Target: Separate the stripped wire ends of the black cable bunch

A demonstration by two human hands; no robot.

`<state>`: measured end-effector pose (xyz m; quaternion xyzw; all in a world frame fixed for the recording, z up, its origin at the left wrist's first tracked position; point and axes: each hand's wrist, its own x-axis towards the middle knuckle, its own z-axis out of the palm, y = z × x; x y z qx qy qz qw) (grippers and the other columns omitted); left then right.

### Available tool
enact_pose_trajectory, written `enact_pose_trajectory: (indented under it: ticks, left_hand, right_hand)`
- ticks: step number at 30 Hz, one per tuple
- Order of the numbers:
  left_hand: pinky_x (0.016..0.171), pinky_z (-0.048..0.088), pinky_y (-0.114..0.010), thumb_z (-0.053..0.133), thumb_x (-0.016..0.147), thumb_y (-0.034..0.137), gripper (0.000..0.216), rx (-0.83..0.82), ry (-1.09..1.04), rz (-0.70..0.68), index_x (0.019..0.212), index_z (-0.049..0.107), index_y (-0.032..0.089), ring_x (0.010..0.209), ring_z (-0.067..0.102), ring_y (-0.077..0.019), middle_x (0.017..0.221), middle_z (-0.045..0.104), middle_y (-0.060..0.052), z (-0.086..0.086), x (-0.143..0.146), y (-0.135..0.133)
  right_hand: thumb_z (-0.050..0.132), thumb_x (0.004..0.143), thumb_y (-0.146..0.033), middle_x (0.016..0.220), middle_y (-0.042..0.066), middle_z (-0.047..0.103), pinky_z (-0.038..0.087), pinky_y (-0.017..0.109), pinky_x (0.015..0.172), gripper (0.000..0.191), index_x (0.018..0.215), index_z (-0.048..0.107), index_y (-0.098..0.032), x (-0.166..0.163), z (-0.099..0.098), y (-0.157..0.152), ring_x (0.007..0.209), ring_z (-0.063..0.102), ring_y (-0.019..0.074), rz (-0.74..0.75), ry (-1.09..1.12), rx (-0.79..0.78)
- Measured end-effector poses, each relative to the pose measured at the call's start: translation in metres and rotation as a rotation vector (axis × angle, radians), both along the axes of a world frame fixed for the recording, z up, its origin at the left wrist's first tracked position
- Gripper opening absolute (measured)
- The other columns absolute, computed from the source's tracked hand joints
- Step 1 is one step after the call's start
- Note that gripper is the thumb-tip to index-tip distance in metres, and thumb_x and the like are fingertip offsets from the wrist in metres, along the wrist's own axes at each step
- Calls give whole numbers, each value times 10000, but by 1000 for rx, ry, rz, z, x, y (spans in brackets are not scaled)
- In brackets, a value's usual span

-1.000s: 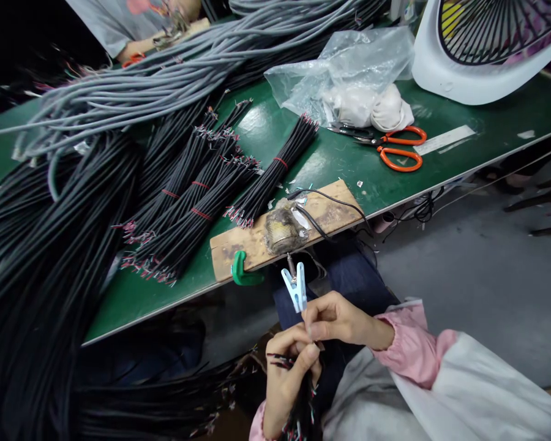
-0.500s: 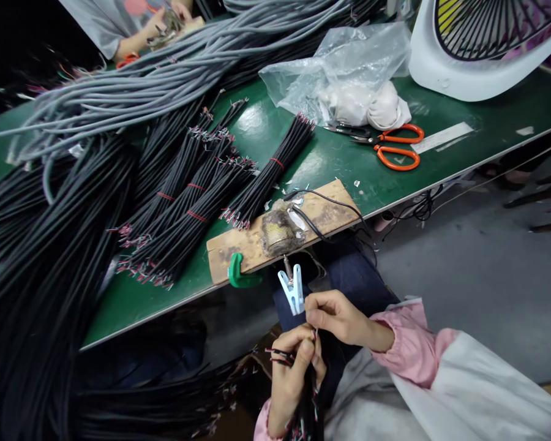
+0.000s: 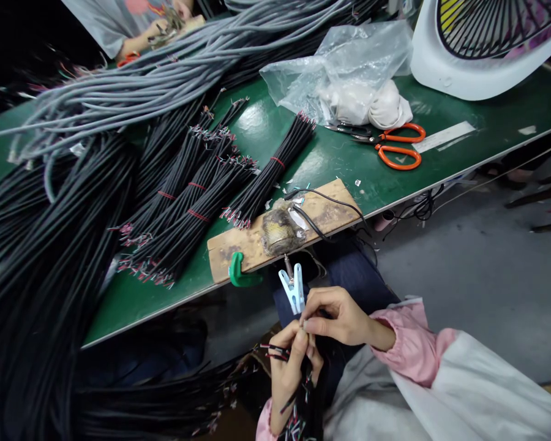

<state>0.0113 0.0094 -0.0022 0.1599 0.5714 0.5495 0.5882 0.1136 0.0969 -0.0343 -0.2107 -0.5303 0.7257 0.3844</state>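
Fingers of your left hand (image 3: 286, 362) grip slim black cables (image 3: 275, 351) with red-and-white ends, likely light, flexible, best pinched near those ends; they poke between the fingers and hang below. Your right hand (image 3: 303, 322) meets it, pinched closed, contents hidden, near the pale-blue plastic clothespin (image 3: 296, 300) off the green table's (image 3: 333, 160) near edge.

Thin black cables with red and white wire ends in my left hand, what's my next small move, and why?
Perhaps straighten one end with your right hand while your left hand steadies the thin black cables: their ends point different ways, and both hands' fingertips meet close to the light-blue plastic clothespin. Anything pinched there is too small to make out.
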Motion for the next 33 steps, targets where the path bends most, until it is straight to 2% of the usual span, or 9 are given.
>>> enact_pose_trajectory:
  ticks: [6, 10, 14, 16, 20, 22, 24, 29, 33]
  left_hand:
    - [298, 262, -136, 638, 819, 418, 394, -3, 14, 10, 576, 476, 154, 271, 379, -38, 434, 431, 61, -1, -1, 3]
    - [296, 268, -131, 629, 827, 417, 372, -13, 15, 10, 598, 484, 162, 278, 373, -41, 419, 423, 66, -2, -1, 4]
    - [295, 265, -123, 651, 815, 405, 371, -4, -9, 50, 593, 491, 155, 278, 351, -24, 445, 421, 70, 1, 1, 3]
    - [292, 258, -120, 658, 809, 404, 377, -1, -15, 64, 586, 490, 152, 278, 347, -20, 456, 422, 69, 3, 1, 3]
    - [299, 269, -127, 659, 807, 405, 384, -18, 2, 55, 574, 488, 152, 270, 366, -31, 424, 449, 59, 3, 1, 3]
    - [299, 267, -132, 655, 808, 411, 386, -24, 24, 53, 573, 491, 153, 270, 365, -35, 411, 455, 56, 2, 1, 3]
    - [292, 259, -141, 646, 812, 423, 382, -20, 48, 56, 582, 494, 160, 261, 335, -33, 400, 441, 64, 1, 2, 3]
    - [309, 296, -141, 647, 820, 393, 334, 16, 90, 124, 611, 515, 167, 298, 370, -43, 444, 464, 64, -4, 5, 2]
    - [363, 347, -129, 684, 792, 375, 341, 31, 124, 165, 591, 520, 154, 386, 447, -54, 486, 488, 45, -8, 5, 2]
  right_hand:
    - [622, 862, -326, 653, 6, 529, 367, 237, 545, 243, 705, 608, -141, 0, 2, -4, 590, 472, 110, -101, -145, 139]
    - [582, 880, -286, 676, 8, 508, 365, 243, 555, 224, 698, 575, -156, -2, 7, -8, 599, 440, 114, -250, -264, 257]
    - [543, 900, -263, 662, 4, 498, 364, 252, 561, 222, 707, 580, -159, -1, 4, -2, 588, 434, 116, -359, -325, 240]
    - [552, 901, -290, 679, 14, 534, 381, 251, 574, 218, 745, 615, -151, 0, 1, 3, 608, 471, 119, -289, -262, 183]
    - [654, 833, -347, 760, 43, 604, 421, 246, 589, 223, 824, 677, -126, 2, 0, 6, 646, 531, 122, -13, -73, 98]
    - [685, 811, -346, 715, 32, 591, 406, 244, 569, 226, 767, 677, -124, 1, 1, 4, 623, 521, 118, -24, -73, 84]
    - [689, 813, -335, 662, 15, 561, 384, 244, 551, 229, 710, 659, -133, -1, 2, 0, 595, 495, 113, -107, -111, 102]
    - [636, 856, -257, 683, 26, 551, 403, 275, 605, 187, 706, 610, -149, -1, 6, -8, 650, 492, 139, -283, -190, 308]
    - [544, 888, -192, 746, 58, 588, 438, 344, 735, 123, 779, 585, -154, 1, 9, -7, 725, 514, 170, -296, -180, 523]
